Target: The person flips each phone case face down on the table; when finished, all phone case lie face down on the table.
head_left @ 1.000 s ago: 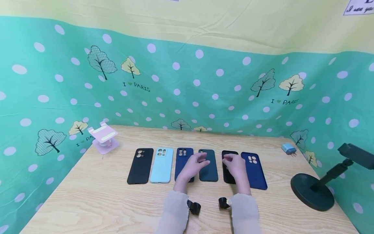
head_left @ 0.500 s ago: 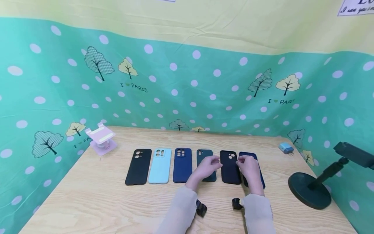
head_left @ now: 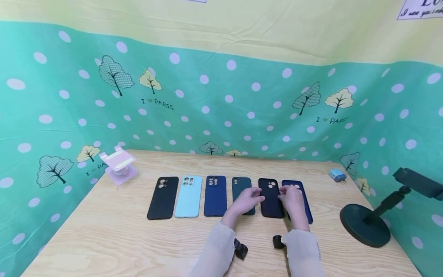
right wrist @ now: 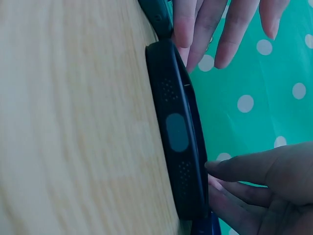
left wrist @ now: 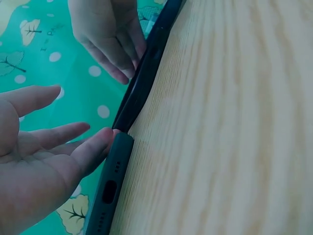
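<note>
A black phone case point(head_left: 271, 204) lies hollow side up on the table, between a dark green case point(head_left: 238, 188) and a dark blue one point(head_left: 287, 182). My left hand point(head_left: 245, 201) reaches over the green case, fingers loosely spread at the black case's left edge. In the left wrist view, a fingertip of the left hand point(left wrist: 39, 142) sits where the green and black cases meet. My right hand point(head_left: 293, 200) covers part of the right-hand blue case. In the right wrist view, the right hand point(right wrist: 274, 176) has its thumb at the black case's rim and fingers beside its right end.
Further left in the row lie another blue case point(head_left: 215, 202), a light blue case point(head_left: 188, 200) and another black case point(head_left: 162, 200). A pink phone stand point(head_left: 119, 165) stands back left. A blue charger point(head_left: 337, 175) and a black stand point(head_left: 367, 225) are at the right.
Both hands have shifted right: the left from the blue case to the green one, the right from over the black case to its right edge. The view has turned slightly.
</note>
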The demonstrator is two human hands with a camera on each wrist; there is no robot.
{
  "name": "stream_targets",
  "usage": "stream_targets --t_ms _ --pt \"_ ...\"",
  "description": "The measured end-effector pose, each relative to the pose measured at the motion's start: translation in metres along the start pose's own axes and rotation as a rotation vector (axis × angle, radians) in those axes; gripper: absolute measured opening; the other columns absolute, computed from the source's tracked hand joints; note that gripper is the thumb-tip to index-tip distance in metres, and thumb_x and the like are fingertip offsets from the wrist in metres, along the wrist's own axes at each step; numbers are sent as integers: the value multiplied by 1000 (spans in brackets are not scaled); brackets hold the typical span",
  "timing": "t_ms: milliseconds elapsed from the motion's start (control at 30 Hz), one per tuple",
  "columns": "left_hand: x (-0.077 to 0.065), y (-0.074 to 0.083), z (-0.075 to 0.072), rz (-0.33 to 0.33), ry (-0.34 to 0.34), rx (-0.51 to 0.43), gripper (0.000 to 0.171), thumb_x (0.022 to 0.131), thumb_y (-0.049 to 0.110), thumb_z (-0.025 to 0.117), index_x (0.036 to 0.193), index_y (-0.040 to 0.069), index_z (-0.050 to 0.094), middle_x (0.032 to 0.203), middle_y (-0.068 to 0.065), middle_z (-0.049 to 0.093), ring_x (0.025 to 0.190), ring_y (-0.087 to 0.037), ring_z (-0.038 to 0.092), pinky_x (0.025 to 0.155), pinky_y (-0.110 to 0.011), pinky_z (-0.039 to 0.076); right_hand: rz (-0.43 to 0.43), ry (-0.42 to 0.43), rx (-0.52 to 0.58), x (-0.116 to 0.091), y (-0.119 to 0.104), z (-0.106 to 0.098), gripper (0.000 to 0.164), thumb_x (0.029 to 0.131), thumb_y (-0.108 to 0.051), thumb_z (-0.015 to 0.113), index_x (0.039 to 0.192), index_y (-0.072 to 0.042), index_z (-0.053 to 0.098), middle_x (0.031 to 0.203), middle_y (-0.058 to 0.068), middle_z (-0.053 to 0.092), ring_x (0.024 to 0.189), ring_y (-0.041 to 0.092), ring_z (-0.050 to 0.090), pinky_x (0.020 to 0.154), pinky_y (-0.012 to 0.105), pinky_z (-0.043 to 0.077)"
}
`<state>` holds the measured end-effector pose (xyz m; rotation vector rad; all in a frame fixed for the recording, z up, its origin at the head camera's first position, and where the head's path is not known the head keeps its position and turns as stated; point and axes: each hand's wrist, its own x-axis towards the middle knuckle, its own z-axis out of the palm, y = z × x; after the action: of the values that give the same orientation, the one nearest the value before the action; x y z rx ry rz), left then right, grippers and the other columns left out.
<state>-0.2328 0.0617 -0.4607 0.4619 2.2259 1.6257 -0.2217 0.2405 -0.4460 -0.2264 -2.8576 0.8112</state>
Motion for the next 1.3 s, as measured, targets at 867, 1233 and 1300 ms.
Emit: stream_targets --t_ms 867,1233,1300 --pt "-4 0 -3 11 12 -228 46 100 13 51 140 -7 43 137 -27 51 120 -37 58 98 -45 53 -40 -19 7 -1 1 1 21 84 4 66 104 9 69 95 22 72 91 35 68 84 47 55" --pt "-2 -2 -4 10 38 -358 44 99 8 51 139 -8 43 132 -30 54 121 -39 56 100 -46 51 -50 -50 23 0 -2 -1 23 87 1 66 108 8 68 93 18 72 88 31 68 79 45 54" --pt "-1 -3 -4 11 53 -394 43 99 8 50 139 -8 43 130 -30 54 121 -39 56 101 -46 51 -43 -67 49 0 -3 -1 24 88 1 65 110 8 67 96 19 72 90 31 68 78 42 56"
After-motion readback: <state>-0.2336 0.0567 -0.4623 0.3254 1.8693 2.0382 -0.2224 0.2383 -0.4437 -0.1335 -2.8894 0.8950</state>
